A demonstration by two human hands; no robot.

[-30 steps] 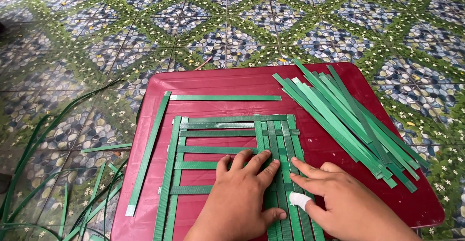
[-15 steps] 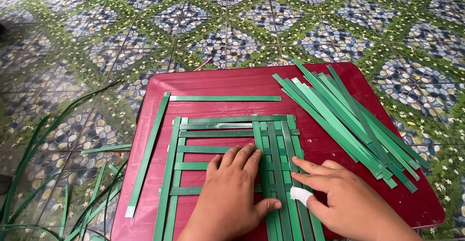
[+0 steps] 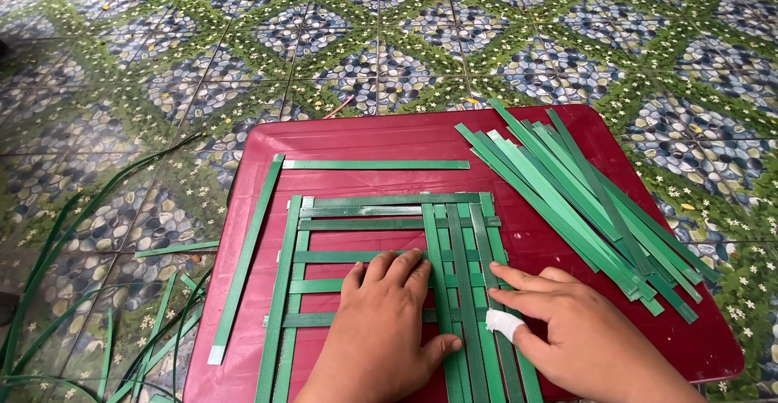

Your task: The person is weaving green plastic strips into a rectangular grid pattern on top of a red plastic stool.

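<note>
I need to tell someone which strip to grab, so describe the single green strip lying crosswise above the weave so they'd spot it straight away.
On the red board, look above the woven grid of green strips under the two hands. One flat green strip lies alone there, running crosswise, parallel to the grid's top edge. Unlike the heaped pile of strips at right, it touches nothing.

Woven strips (image 3: pixel 389 233) on board (image 3: pixel 365 136), near centre; loose strip pile (image 3: pixel 583 200) right; single strip (image 3: pixel 247 257) left; board on floor (image 3: pixel 121 87).
</note>
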